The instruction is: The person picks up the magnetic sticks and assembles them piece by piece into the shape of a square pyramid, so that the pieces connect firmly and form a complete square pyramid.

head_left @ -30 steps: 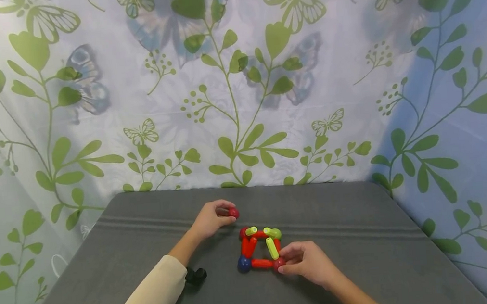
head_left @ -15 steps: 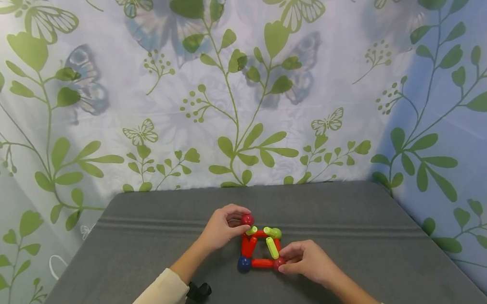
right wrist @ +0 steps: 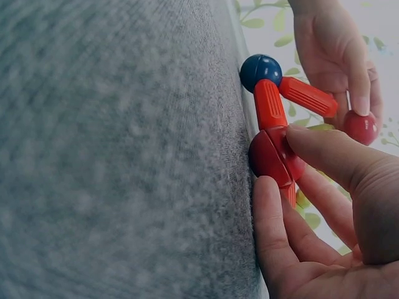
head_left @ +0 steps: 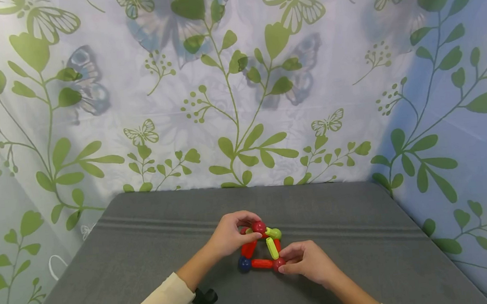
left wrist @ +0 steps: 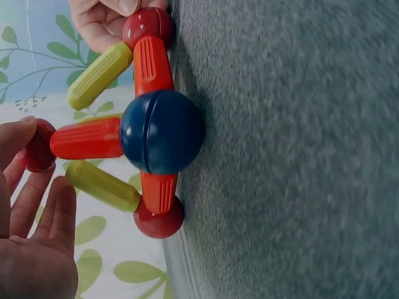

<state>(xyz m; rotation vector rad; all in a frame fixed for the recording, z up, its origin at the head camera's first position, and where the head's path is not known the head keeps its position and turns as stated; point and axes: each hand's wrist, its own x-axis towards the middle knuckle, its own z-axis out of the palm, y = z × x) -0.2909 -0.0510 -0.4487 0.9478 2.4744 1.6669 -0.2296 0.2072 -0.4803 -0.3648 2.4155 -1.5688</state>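
My left hand (head_left: 231,233) pinches a red ball (head_left: 259,227) between thumb and fingers, just above a frame of toy building rods and balls. In the left wrist view that ball is at the tips of the upright rods; whether it touches them I cannot tell. A blue ball (left wrist: 163,132), a green ball (head_left: 275,234) and two red balls form the corners, joined by red rods (head_left: 262,264). Yellow-green rods (head_left: 272,248) and a red one slant up from the corners. My right hand (head_left: 310,263) pinches the near right corner's red ball (right wrist: 274,156).
The frame stands on a grey cloth-covered table (head_left: 340,216). A black object (head_left: 205,298) lies beside my left forearm, partly hidden by the sleeve. Behind the table hangs a curtain (head_left: 239,99) with leaves and butterflies.
My left hand has carried the red ball right and slightly nearer, from beyond the frame's far left to over its far side. The right hand has stayed at its corner.
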